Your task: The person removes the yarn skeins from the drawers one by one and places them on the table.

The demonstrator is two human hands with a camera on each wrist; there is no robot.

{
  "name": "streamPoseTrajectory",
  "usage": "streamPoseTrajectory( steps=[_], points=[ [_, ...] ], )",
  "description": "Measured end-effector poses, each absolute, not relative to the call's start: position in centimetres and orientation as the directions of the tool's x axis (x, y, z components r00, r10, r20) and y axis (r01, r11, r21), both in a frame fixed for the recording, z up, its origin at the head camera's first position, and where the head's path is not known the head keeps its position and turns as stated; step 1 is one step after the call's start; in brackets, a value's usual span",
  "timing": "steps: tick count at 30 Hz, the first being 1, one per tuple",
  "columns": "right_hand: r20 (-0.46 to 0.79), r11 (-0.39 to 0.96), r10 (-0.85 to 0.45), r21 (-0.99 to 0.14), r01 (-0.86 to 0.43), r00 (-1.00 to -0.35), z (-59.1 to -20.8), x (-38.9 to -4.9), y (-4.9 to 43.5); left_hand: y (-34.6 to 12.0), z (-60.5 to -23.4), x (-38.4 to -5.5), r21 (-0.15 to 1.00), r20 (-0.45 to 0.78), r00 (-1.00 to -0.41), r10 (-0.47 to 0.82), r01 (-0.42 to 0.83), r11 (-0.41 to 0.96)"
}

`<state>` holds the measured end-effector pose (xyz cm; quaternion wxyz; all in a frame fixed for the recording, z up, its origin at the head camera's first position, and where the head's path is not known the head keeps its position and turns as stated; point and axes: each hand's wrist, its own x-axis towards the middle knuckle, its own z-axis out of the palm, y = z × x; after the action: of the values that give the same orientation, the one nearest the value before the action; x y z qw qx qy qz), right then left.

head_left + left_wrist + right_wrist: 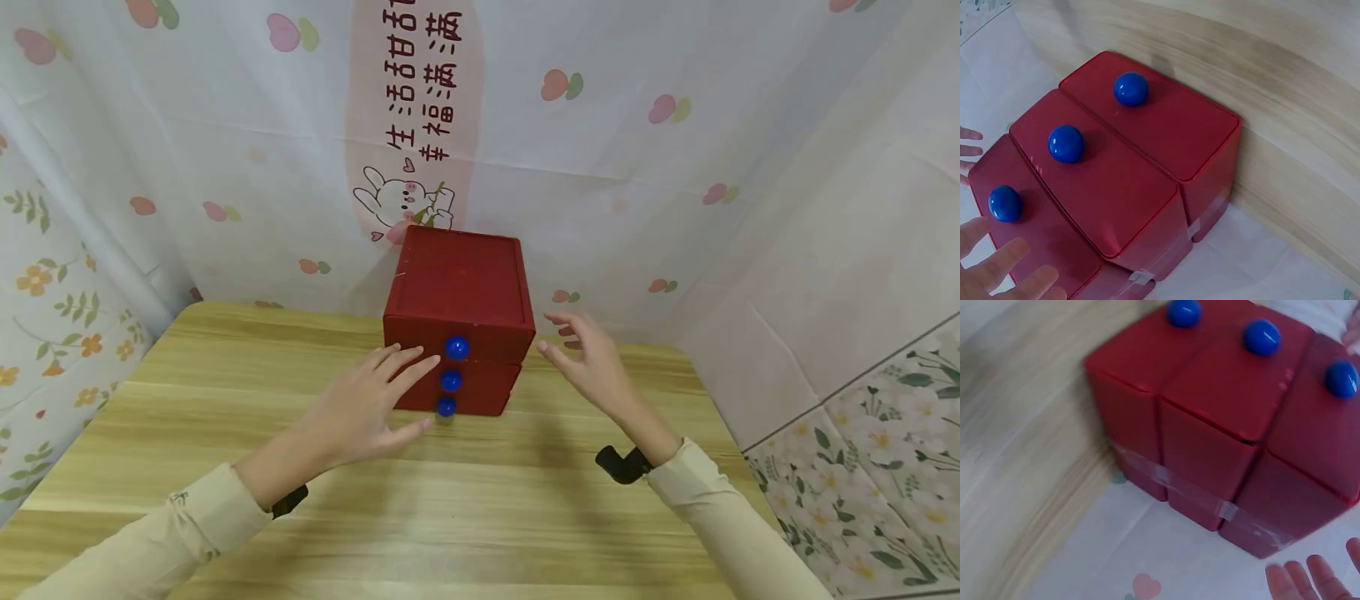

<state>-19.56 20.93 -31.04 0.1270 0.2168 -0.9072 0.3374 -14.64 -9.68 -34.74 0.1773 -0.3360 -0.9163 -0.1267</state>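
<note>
A red three-tier drawer box (465, 275) stands on the wooden table against the back curtain. Each front has a round blue knob: the top knob (457, 348), middle knob (451, 381) and bottom knob (446, 407) line up in a column. My left hand (363, 408) is spread before the left part of the fronts, fingertips close to the top and middle knobs, holding nothing. Off the box's right side hovers my right hand (592, 367), empty, its fingers loosely bent towards the box. In the right wrist view, clear tape (1225, 509) runs across the three tiers' side.
The wooden table (420, 517) extends in front of the box and to both sides. Behind it hangs a white curtain (600, 167) printed with fruit, a rabbit and lettering. Floral cloth (60, 333) borders the left, and a pale panel with flowers (877, 450) the right.
</note>
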Motion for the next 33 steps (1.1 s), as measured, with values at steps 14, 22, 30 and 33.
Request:
streamPoseTrajectory(
  steps=[14,22,30,33],
  points=[
    [-0.106,0.404,-0.303,-0.915,-0.027,-0.947,-28.0,-25.9,20.1,-8.4,-34.5,-16.4,0.326,0.417,-0.789,0.452,0.594,0.736],
    [-0.171,0.402,-0.289,-0.915,0.043,-0.942,-28.4,-27.3,19.4,-7.0,-34.6,-17.4,0.463,0.392,-0.830,0.396,0.550,0.695],
    [-0.160,0.397,-0.277,-0.917,0.039,-0.947,-28.7,-27.7,19.2,-5.6,-34.9,-18.5,0.554,0.385,-0.852,0.355,0.521,0.650],
    [-0.159,0.405,-0.266,-0.914,0.040,-0.951,-28.7,-27.7,19.1,-5.2,-34.9,-18.8,0.578,0.394,-0.854,0.339,0.517,0.632]
  ],
)
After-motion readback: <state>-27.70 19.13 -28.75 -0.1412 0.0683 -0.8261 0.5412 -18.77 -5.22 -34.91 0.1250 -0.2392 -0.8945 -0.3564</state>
